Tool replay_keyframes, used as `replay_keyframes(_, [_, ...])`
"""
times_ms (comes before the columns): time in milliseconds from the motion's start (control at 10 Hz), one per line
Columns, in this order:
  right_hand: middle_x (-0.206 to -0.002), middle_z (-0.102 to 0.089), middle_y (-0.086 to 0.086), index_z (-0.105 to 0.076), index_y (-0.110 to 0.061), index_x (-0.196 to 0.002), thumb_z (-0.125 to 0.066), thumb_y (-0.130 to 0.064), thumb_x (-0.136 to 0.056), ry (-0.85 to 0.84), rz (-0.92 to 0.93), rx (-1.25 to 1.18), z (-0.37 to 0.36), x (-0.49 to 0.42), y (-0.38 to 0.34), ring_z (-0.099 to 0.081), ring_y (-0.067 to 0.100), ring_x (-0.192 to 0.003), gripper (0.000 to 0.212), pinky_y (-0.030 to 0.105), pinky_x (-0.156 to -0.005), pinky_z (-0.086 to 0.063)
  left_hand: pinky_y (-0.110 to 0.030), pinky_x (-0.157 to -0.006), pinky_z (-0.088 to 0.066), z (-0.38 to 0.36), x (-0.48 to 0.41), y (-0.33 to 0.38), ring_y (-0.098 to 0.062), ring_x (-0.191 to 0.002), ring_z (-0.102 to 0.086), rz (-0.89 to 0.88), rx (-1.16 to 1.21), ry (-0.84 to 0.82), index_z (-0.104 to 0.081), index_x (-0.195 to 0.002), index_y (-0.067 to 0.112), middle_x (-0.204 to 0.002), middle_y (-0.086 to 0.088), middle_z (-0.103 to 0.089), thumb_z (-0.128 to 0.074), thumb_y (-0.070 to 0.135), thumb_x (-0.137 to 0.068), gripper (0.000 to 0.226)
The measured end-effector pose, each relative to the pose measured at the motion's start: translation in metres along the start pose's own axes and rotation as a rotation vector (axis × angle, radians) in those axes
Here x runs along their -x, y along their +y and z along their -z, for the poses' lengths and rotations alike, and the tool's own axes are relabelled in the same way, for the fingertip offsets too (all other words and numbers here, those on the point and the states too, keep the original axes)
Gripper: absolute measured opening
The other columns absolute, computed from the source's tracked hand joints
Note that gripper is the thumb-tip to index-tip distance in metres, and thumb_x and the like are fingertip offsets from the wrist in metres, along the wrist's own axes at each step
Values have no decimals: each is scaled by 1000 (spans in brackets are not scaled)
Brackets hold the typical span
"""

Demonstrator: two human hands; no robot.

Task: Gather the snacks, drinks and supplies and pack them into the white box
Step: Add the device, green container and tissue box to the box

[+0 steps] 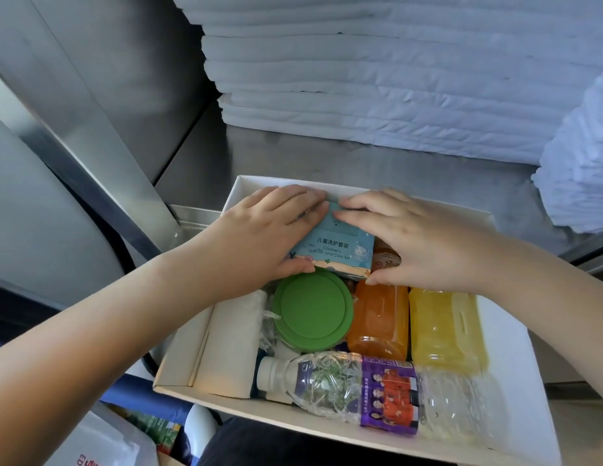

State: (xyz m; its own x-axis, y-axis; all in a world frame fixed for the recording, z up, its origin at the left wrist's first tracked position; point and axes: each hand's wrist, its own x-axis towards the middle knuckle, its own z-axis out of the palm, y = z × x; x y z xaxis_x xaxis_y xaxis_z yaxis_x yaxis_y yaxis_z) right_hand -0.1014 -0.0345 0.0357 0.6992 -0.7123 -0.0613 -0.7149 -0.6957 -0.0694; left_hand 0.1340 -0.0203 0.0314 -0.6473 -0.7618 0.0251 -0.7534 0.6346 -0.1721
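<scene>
1. Head view: both of your hands are on the blue Children's Wash and Care Set carton [337,250], which sits in the far part of the white box [515,381], toward its left corner.
2. Your left hand [266,237] grasps the carton's left end, fingers over the far top edge and thumb against the near side.
3. Your right hand [424,240] grasps the right end the same way, with its thumb down at the carton's near right corner. The fingertips of the two hands nearly meet on top.
4. Just beside the carton on the near side is a green-lidded jar [312,309].
5. Right of the jar, an orange juice bottle [377,321] and a yellow juice bottle [445,331] lie side by side.
6. A clear water bottle with a purple label [377,391] lies along the box's near edge, cap to the left.
7. A white packet [233,348] lies against the box's left wall.
8. The box rests at the near edge of the steel surface [293,156]; folded white linens [394,95] are stacked along its far edge.
</scene>
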Motion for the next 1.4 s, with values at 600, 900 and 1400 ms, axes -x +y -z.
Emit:
replay_keyframes(600, [-153, -23, -17, -27, -34, -146, -53, -45, -89, 24, -69, -66, 4, 17, 5, -17, -6, -133, 64, 9, -106, -5, -41, -112, -22, -6, 13, -3, -26, -135, -35, 8, -2, 15, -37, -142, 11, -147, -10, -35, -24, 50, -92, 65])
replay_keyframes(900, [-144, -33, -28, -40, -39, -136, -42, -2, -96, 412, -514, -579, -22, 85, 23, -23, -16, -132, 54, -2, -102, -12, 5, -96, 9, -25, 43, -12, 12, -133, 14, 356, 566, 97, -7, -150, 12, -152, 15, 9, -31, 2, -96, 60])
replay_keyframes(1400, [-144, -33, -21, -43, -29, -139, -32, 10, -92, 443, -666, -579, -19, 75, 20, -22, -22, -121, 62, -12, -90, -10, -44, -107, -28, -17, 29, -15, -29, -138, -26, 444, 500, 26, -11, -149, 20, -157, 6, -8, -38, -9, -89, 72])
